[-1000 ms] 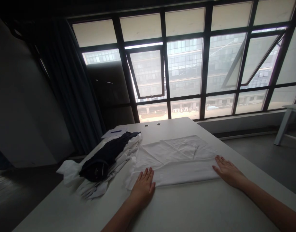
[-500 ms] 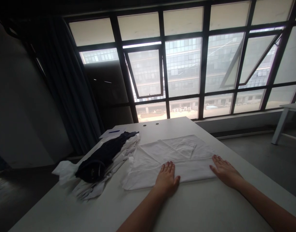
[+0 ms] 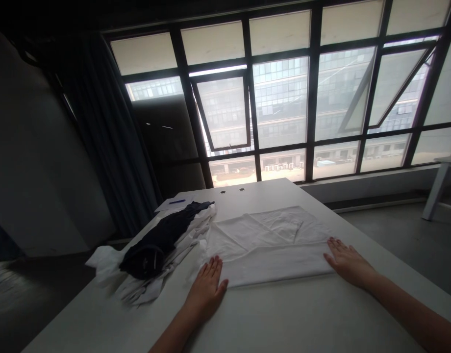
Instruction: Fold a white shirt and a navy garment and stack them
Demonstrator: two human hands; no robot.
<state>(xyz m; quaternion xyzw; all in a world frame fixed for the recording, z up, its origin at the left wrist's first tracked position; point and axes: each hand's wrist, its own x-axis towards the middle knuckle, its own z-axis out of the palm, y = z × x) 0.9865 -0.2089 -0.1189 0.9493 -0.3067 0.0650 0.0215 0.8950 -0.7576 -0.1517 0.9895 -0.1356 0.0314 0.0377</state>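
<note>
A white garment (image 3: 262, 235), perhaps a shirt, lies spread on the white table (image 3: 284, 318), with its near edge folded over in a long strip. My left hand (image 3: 207, 289) rests flat on the garment's near left corner, fingers stretched forward and thumb out to the side. At the right end of the folded strip, my right hand (image 3: 348, 262) lies with its fingers extended on the cloth. Neither hand grips anything. Some of the garment's left corner is hidden beneath my left hand.
Left of the garment is a heap of clothes, a dark navy one (image 3: 162, 240) on top of white ones (image 3: 152, 291). Behind it lie paper sheets with a blue pen (image 3: 177, 201). A dark curtain (image 3: 111, 137) and tilted-open windows (image 3: 223, 113) stand beyond the table.
My left hand has slid left along the folded strip, from near its middle to the left corner. My right hand remains at the right end. The view has shifted slightly.
</note>
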